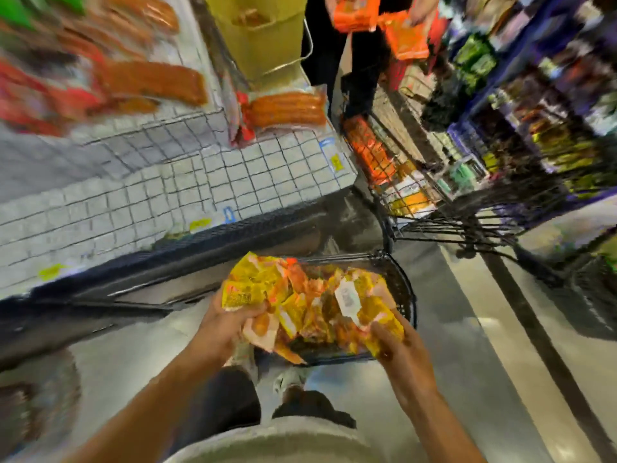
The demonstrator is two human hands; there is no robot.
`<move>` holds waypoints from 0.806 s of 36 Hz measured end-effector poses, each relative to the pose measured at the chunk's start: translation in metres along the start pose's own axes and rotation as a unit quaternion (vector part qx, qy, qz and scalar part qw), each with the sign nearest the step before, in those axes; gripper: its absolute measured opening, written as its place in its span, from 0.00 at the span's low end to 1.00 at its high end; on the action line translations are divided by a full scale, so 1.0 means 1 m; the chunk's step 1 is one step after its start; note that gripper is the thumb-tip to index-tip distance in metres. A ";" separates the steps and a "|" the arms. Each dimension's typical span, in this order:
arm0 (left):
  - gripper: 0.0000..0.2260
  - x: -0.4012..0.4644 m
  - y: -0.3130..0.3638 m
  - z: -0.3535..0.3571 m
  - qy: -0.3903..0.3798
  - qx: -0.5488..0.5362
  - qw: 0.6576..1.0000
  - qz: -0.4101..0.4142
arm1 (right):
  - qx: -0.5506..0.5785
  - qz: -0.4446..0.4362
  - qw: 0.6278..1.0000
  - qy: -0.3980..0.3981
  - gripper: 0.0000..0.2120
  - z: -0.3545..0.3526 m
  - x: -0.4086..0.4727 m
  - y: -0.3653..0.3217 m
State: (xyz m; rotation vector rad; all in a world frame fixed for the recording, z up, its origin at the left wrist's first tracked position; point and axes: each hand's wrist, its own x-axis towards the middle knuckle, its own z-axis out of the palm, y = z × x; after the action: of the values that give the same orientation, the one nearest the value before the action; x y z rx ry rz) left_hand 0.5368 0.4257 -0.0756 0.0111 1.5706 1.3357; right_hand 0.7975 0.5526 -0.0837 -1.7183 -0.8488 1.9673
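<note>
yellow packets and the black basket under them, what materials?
The yellow packets look like thin glossy plastic film, printed: creased, crumpled, with sheen. The black basket looks like matte moulded plastic, from its perforated wall and rounded rim; coated wire is possible, the view is blurred.

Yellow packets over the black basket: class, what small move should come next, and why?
Probably lower the yellow packets into the black basket and let go: the left hand and right hand each grip an end of the bunch, and it hangs right above the basket's open top.
</note>
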 end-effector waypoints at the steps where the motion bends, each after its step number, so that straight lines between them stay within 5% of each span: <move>1: 0.20 -0.010 0.001 -0.008 0.002 -0.010 1.000 0.002 | -0.002 0.002 1.000 -0.012 0.21 0.004 -0.006 -0.003; 22: 0.24 -0.196 -0.034 -0.262 0.162 -0.239 0.946 0.147 | -0.049 -0.054 0.971 -0.227 0.21 0.203 -0.153 0.052; 29: 0.13 -0.248 -0.070 -0.355 0.231 -0.244 0.927 0.166 | -0.088 -0.047 0.951 -0.292 0.20 0.277 -0.199 0.108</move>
State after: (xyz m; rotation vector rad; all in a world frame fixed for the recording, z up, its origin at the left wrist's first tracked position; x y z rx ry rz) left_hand 0.4527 -0.0001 -0.0130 -0.3863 1.6150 2.0887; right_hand 0.5700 0.2928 0.0100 -1.1436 -1.3064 2.4295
